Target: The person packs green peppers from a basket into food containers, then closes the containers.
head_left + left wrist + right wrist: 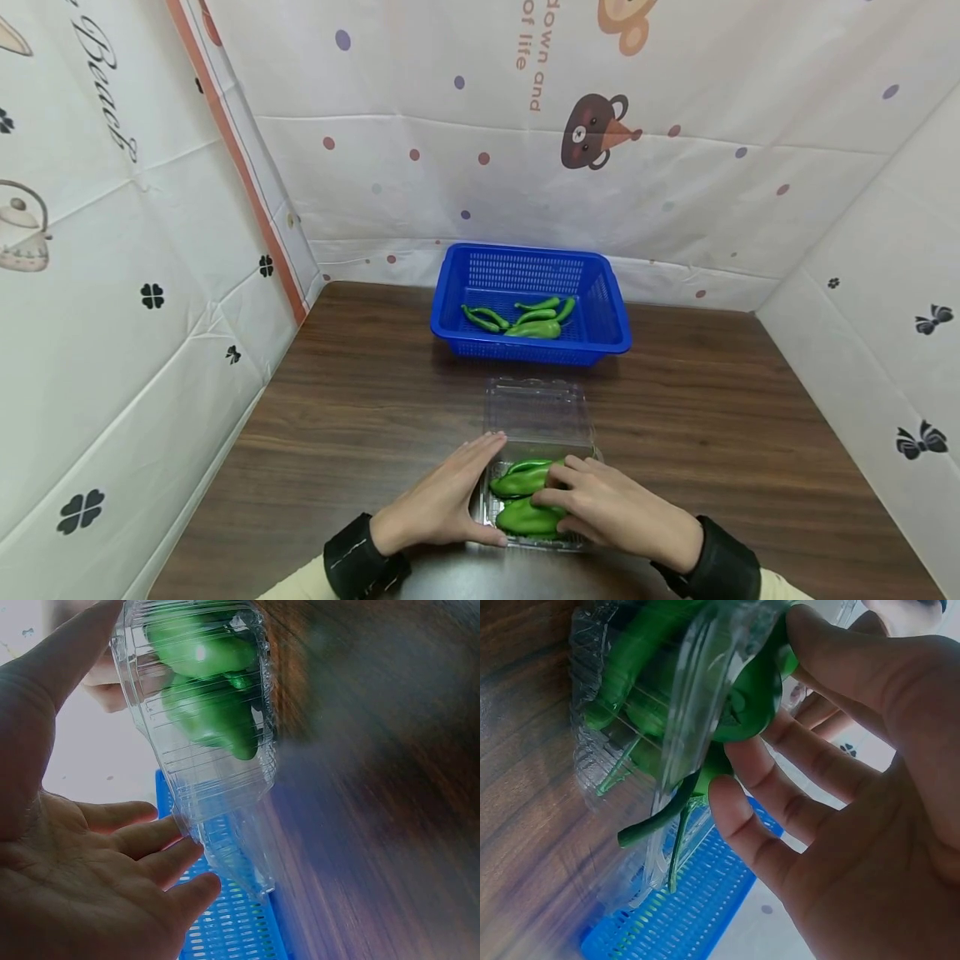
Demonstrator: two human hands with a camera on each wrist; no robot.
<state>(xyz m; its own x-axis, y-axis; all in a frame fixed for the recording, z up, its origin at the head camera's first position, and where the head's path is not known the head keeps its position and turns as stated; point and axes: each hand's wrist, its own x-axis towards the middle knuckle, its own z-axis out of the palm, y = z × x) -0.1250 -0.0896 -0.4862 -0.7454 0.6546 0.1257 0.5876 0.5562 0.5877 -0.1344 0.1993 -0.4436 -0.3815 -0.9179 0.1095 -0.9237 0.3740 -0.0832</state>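
Note:
A clear plastic clamshell box [217, 776] stands on the table with green peppers inside, its lid [536, 414] folded back toward the far side. My left hand [450, 495] rests along the box's left side, fingers straight and thumb at the near corner. Over the box's right part, my right hand [609, 505] grips a large green pepper [751, 701] between thumb and fingers. Another green pepper [517, 481] lies behind it in the box. In the right wrist view, long stems [660, 821] stick out past the box rim. Fingers partly hide the box's right side.
Behind the box is a blue plastic basket [615, 333] holding several thinner green peppers [535, 315] and a thicker one. Both stand on a dark wooden table [360, 417]. White printed sheets [420, 100] enclose it at the back and on both sides.

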